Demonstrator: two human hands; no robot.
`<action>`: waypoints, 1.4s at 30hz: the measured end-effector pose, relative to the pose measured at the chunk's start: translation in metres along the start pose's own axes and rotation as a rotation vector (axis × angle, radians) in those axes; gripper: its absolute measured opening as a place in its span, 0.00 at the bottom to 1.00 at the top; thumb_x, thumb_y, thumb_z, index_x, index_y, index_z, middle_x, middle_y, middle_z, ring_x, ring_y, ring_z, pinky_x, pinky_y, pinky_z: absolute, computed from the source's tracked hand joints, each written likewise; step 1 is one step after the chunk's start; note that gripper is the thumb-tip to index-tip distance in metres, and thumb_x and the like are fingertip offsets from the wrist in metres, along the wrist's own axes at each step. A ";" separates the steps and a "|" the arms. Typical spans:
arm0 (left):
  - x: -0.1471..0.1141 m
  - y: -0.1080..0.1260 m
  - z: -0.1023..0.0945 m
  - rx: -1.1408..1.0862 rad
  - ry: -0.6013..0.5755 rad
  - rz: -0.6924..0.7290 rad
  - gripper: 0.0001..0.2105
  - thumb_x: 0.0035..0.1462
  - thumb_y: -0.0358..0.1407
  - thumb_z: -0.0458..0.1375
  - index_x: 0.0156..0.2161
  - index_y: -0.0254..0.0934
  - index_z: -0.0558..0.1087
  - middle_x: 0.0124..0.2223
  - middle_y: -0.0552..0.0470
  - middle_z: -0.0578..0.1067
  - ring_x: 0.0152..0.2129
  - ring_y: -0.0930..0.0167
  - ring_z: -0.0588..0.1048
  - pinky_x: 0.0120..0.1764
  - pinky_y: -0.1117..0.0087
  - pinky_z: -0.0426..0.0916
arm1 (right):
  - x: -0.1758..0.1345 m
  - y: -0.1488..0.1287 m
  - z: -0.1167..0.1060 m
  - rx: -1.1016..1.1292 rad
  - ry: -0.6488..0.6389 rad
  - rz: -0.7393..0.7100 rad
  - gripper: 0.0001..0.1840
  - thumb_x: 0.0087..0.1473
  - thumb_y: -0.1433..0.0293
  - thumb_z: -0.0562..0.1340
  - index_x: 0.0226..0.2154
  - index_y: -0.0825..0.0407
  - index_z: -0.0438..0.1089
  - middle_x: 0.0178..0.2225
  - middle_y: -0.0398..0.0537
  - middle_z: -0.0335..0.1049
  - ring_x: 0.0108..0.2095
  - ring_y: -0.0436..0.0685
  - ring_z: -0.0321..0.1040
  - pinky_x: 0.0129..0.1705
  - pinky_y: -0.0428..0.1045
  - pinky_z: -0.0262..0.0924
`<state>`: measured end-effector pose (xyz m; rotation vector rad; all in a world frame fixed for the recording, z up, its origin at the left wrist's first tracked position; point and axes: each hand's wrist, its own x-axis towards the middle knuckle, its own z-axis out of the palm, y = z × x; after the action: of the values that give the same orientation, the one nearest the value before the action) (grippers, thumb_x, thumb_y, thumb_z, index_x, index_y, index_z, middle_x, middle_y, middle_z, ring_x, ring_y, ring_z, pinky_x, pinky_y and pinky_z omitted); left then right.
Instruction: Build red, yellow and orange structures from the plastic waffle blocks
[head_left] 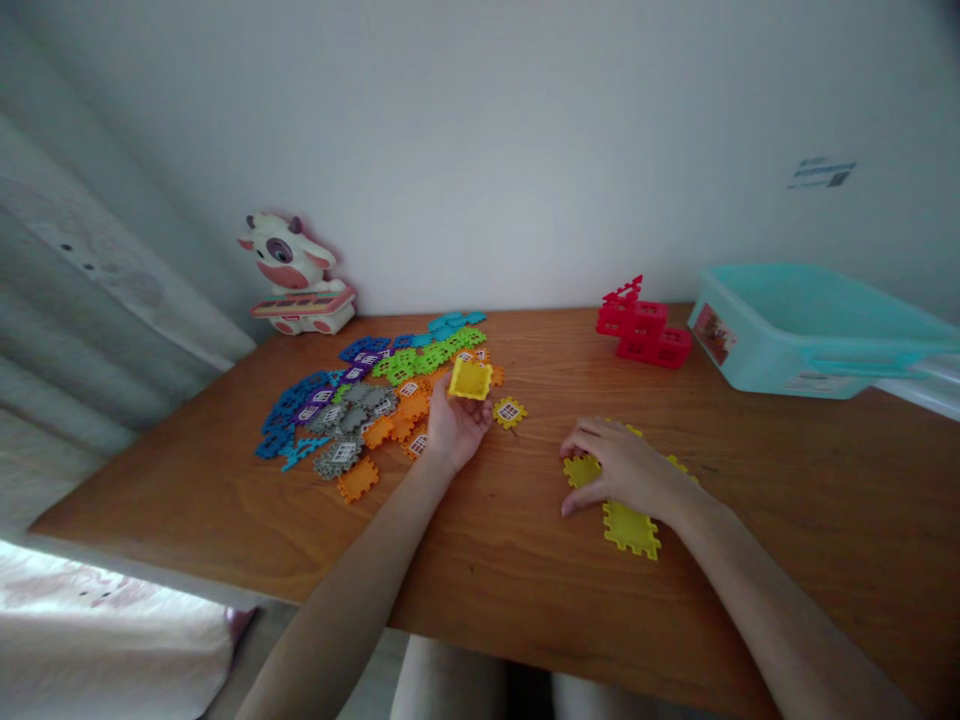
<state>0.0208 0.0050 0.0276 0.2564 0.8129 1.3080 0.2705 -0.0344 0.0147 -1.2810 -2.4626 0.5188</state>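
Bin: turquoise translucent plastic bin [772, 372] seen beyond and right of the right hand [622, 465]; floor hidden by front wall, contents can't be made out, right end cut off by frame edge.
Yellow box: yellow plastic box with toothed edges [471, 379] held in the left hand [459, 425], palm turned up; yellow floor seen inside its raised walls.
Right-hand grip: fingers curled, thumb set apart; whether a tile is pinched cannot be told.
Yellow tiles: flat yellow plastic tiles with toothed edges [631, 528] partly covered by the right hand; count and joints hidden.
Window tile: yellow toothed tile with white window grid [510, 412] placed between the hands, just beside the left.
Pile: overlapping orange, grey, green, blue and purple plastic tiles [352, 408] spread left of and beyond the left hand; partly blocked by that hand.
Red build: red plastic lattice assembly [646, 333] stood beyond the right hand, near the bin.
Cow toy: white plastic cow with keyboard [296, 275] stood far beyond the left hand.
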 end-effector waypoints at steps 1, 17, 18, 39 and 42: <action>0.000 -0.001 0.000 0.014 -0.011 -0.021 0.19 0.65 0.49 0.51 0.38 0.34 0.74 0.31 0.48 0.76 0.20 0.75 0.70 0.23 0.77 0.66 | 0.001 -0.001 0.001 0.008 0.009 0.010 0.30 0.37 0.46 0.76 0.36 0.47 0.75 0.39 0.48 0.75 0.40 0.64 0.72 0.44 0.55 0.65; -0.001 -0.008 0.002 0.055 -0.021 -0.036 0.13 0.62 0.41 0.60 0.42 0.31 0.75 0.33 0.47 0.78 0.24 0.75 0.75 0.26 0.78 0.72 | -0.006 0.010 -0.018 -0.054 0.006 -0.015 0.23 0.43 0.50 0.74 0.37 0.47 0.79 0.37 0.50 0.77 0.40 0.66 0.73 0.44 0.58 0.65; -0.001 -0.009 0.003 0.067 -0.019 -0.026 0.12 0.61 0.40 0.60 0.43 0.32 0.75 0.35 0.47 0.79 0.25 0.75 0.76 0.27 0.78 0.73 | -0.006 0.008 -0.016 -0.044 0.008 -0.009 0.22 0.44 0.52 0.74 0.38 0.47 0.78 0.37 0.50 0.77 0.41 0.66 0.73 0.45 0.58 0.65; -0.005 -0.025 -0.002 0.251 -0.178 -0.071 0.07 0.54 0.29 0.65 0.40 0.33 0.77 0.40 0.47 0.81 0.29 0.74 0.78 0.34 0.74 0.75 | 0.004 0.000 0.006 -0.083 0.279 0.032 0.17 0.68 0.64 0.51 0.42 0.48 0.75 0.43 0.56 0.80 0.44 0.67 0.78 0.49 0.63 0.71; -0.007 -0.026 -0.002 0.284 -0.203 -0.064 0.08 0.53 0.28 0.66 0.40 0.34 0.77 0.41 0.48 0.80 0.31 0.74 0.79 0.34 0.75 0.75 | 0.003 0.004 0.011 0.007 0.335 0.061 0.15 0.65 0.65 0.56 0.50 0.47 0.72 0.48 0.55 0.79 0.47 0.67 0.78 0.50 0.63 0.71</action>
<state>0.0392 -0.0087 0.0135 0.5745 0.8250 1.0850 0.2671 -0.0318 0.0035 -1.3234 -2.1495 0.2970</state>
